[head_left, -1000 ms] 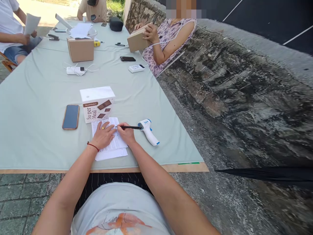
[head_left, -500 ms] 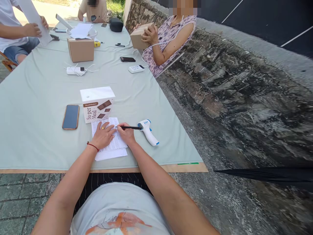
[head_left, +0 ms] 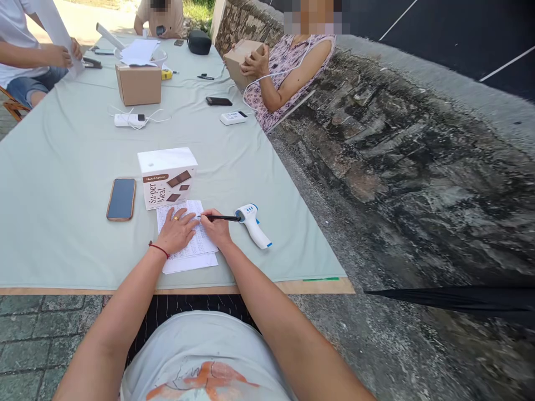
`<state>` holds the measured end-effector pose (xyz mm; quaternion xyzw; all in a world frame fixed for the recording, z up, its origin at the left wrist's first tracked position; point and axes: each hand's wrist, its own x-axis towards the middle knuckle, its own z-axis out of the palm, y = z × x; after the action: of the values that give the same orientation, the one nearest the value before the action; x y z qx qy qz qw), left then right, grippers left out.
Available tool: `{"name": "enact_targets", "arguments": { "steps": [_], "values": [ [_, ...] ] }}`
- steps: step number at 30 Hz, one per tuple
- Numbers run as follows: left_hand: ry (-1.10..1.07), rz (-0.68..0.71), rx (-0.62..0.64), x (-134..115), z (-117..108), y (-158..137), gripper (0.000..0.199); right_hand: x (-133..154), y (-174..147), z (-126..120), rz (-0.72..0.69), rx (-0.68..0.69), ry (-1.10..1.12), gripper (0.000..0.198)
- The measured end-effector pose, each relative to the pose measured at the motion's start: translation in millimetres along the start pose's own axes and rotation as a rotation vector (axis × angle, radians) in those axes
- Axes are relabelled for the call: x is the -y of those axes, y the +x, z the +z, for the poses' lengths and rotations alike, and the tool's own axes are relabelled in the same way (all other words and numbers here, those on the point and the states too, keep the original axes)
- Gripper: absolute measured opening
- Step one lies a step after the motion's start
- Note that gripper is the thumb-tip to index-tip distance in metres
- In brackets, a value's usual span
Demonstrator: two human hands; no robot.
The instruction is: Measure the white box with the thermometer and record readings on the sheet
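Left hand (head_left: 178,234): While its fingers spread apart, it lies palm down and released on the printed sheet (head_left: 201,244); a ring is on one finger and a red cord bracelet (head_left: 159,249) circles the wrist.
Right hand (head_left: 215,227): grasps a black pen (head_left: 223,218) in a pinch, the pen tip close to the left fingertips; whether the tip touches the paper cannot be told.
Forearms: both reach forward from the wearer's sides and converge over the table's near edge.
Printed sheet: near the table's front edge, above a blank sheet (head_left: 196,263) that shows along its lower margin.
Beside the hands: a white-and-blue infrared thermometer (head_left: 254,228) at right; a "NutriMotion" meal box (head_left: 167,161) just beyond the paper; a smartphone (head_left: 121,199) at left.
Tablecloth (head_left: 75,223): pale grey-green, lightly creased.
Far half of the table: a cardboard carton (head_left: 139,86) topped with papers, a black phone (head_left: 218,101), a dark case (head_left: 199,43).
Co-workers: one at right (head_left: 288,78) holds a brown box (head_left: 240,61); one at left (head_left: 19,50) holds white paper (head_left: 56,28); another (head_left: 173,19) sits at the far end.
Surroundings: rough stone wall (head_left: 397,167) at right, grey pavers (head_left: 25,348) at lower left.
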<state>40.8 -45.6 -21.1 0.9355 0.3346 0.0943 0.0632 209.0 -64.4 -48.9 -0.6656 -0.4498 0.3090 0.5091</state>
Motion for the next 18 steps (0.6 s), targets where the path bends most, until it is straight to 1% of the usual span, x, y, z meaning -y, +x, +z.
{"name": "enact_targets", "arguments": {
  "steps": [4, 10, 14, 18],
  "values": [
    [-0.006, 0.0, 0.0, -0.5, -1.1, 0.0, 0.036, -0.1, -0.9, -0.9, 0.013, 0.007, 0.019, 0.017],
    [-0.013, 0.0, 0.007, -0.7, -1.5, 0.4, 0.036, 1.9, -2.0, -1.2, 0.026, -0.037, 0.037, 0.019],
    [-0.025, -0.005, -0.011, -0.4, -0.2, 0.5, 0.035, 2.7, -1.3, -1.2, 0.017, -0.037, 0.031, 0.018],
    [-0.02, -0.006, 0.003, -0.5, -0.6, 0.1, 0.035, 4.2, -1.9, -1.8, 0.027, -0.025, 0.036, 0.019]
  ]
}}
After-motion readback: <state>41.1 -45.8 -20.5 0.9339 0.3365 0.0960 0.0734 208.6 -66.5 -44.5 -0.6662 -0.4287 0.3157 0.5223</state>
